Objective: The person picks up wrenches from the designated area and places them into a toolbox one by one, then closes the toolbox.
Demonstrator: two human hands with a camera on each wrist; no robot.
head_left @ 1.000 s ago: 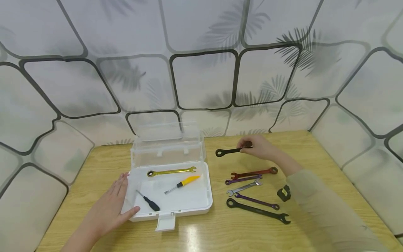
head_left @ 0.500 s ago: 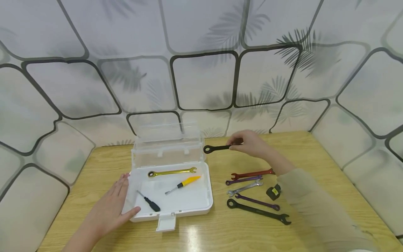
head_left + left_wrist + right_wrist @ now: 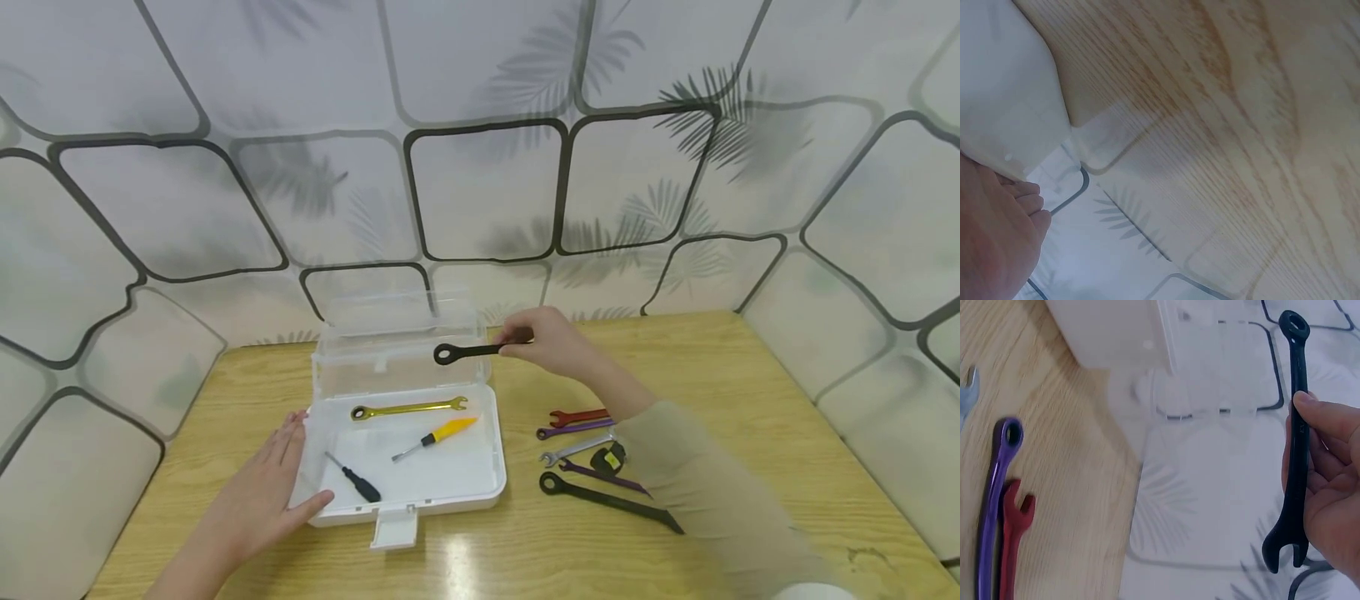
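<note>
My right hand [image 3: 547, 337] pinches a black combination wrench [image 3: 465, 351] between thumb and fingers, its ring end pointing left across the raised lid. The right wrist view shows that wrench's open jaw end down by the palm. My left hand [image 3: 258, 487] rests on the left side of a white toolbox [image 3: 450, 506], fingers straight, thumb over the front edge. Inside the box lie a gold wrench [image 3: 412, 408], a yellow-handled screwdriver [image 3: 448, 430] and a black-handled screwdriver [image 3: 363, 487]. The left wrist view catches the fingertips [image 3: 1029, 197] beside the box.
The clear lid [image 3: 397, 375] stands raised behind the box; its front latch [image 3: 395, 529] hangs down. Right of it lie red [image 3: 573, 417], silver [image 3: 577, 448], purple [image 3: 600, 475] and large black [image 3: 600, 498] wrenches, partly under my sleeve. A patterned wall backs the table.
My right hand has carried the black wrench leftward, from over the table to in front of the lid. The sleeve now covers more of the wrenches. My left hand has stayed put.
</note>
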